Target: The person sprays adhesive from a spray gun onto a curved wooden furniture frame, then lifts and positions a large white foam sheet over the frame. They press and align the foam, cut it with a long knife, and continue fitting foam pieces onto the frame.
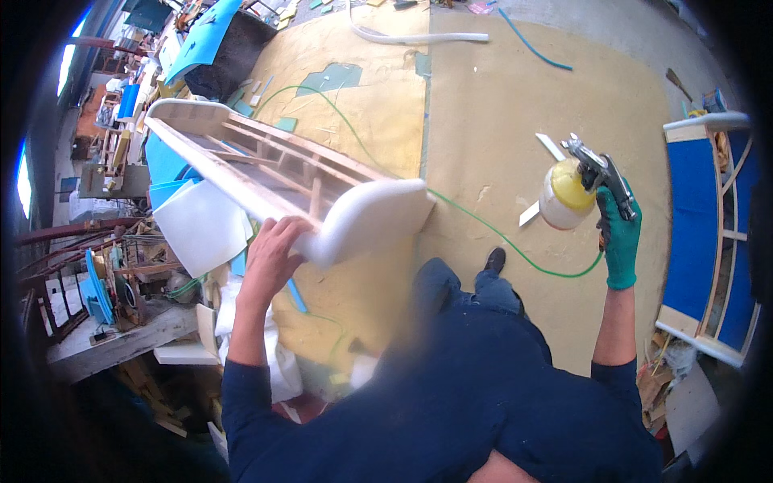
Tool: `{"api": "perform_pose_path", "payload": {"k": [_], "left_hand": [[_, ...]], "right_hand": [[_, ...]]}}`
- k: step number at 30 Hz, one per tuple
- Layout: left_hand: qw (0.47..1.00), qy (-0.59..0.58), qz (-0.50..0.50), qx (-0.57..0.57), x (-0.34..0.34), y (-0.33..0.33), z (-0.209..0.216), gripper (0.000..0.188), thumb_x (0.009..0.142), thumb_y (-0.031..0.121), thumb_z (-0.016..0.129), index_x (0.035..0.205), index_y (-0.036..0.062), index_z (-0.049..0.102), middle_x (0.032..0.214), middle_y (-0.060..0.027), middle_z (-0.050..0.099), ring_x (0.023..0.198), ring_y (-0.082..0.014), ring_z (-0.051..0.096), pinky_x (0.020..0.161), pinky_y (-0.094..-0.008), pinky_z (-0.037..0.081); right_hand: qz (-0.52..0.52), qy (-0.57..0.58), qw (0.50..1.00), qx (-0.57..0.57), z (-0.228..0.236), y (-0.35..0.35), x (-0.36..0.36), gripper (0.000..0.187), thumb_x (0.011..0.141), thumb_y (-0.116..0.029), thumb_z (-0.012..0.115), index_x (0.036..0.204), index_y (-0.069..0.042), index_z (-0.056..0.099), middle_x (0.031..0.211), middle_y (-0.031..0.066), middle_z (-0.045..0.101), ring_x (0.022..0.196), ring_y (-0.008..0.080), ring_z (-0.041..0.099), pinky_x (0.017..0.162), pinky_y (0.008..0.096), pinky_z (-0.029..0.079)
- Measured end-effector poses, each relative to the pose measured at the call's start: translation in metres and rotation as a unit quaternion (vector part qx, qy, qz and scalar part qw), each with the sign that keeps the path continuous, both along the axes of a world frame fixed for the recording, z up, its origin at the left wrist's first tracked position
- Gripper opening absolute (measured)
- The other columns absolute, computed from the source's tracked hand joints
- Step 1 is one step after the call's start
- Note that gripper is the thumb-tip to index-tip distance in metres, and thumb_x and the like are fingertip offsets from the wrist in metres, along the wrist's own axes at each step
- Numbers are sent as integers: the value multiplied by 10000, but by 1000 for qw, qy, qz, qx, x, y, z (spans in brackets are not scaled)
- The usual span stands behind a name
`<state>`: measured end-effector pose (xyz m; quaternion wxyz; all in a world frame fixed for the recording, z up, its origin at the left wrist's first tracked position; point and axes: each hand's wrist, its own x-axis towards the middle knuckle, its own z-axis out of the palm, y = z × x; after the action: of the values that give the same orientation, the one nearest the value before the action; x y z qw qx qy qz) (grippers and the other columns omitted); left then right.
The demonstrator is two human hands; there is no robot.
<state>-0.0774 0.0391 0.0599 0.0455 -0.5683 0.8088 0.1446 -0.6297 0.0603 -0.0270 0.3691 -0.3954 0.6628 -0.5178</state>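
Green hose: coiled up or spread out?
Spread out: the green hose runs in a long, loose curve across the floor toward the spray gun in the right hand.

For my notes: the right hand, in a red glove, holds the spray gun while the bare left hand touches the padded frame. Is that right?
No, the head view shows a green glove, not red; the right hand holds the spray gun and the left hand touches the padded frame.

On the floor (491, 97), 1 curved white strip (451, 38) and 1 teal strip (535, 43) lie near the top edge, while 1 blue-panelled wooden frame (715, 233) sits far right and 1 bright-blue sheet (201, 40) bends at upper left.
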Motion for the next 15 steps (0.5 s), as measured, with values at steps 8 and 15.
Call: {"api": "perform_pose_path", "payload": {"k": [8, 15], "left_hand": [[936, 144, 310, -79, 13, 7, 25, 479, 873, -91, 627, 1330, 51, 638, 1330, -119, 641, 864, -190, 606, 821, -307, 531], [903, 118, 349, -221, 31, -85, 16, 179, 919, -66, 655, 1092, -23, 676, 966, -100, 610, 803, -203, 590, 743, -322, 485]], "right_hand": [[30, 115, 990, -79, 22, -195, -40, 266, 1044, -193, 706, 1286, -97, 755, 696, -37, 558, 561, 51, 492, 483, 240, 350], [139, 410, 827, -359, 82, -428, -95, 512, 1049, 8, 567, 1538, -141, 589, 982, 6, 657, 711, 77, 516, 637, 254, 470]]}}
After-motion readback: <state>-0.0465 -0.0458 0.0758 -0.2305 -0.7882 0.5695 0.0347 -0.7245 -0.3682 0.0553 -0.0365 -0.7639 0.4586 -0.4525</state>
